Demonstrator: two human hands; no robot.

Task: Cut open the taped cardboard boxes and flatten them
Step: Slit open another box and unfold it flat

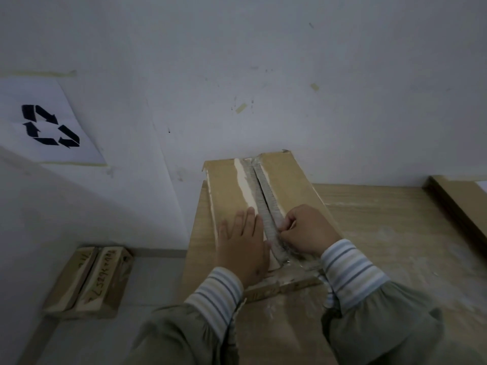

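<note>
A long brown cardboard box lies on a wooden table, its far end against the white wall. A strip of grey tape runs along its middle seam. My left hand lies flat on the left flap with straight fingers, pressing it down. My right hand is curled just right of the seam, its fingertips pinching at the tape near the box's near end. Whether it also holds a cutting tool is hidden by the fingers.
The wooden table stretches to the right, with another cardboard piece at its far right edge. A second taped box with handwriting lies on the floor at the lower left. A sheet with a recycling sign is taped to the wall.
</note>
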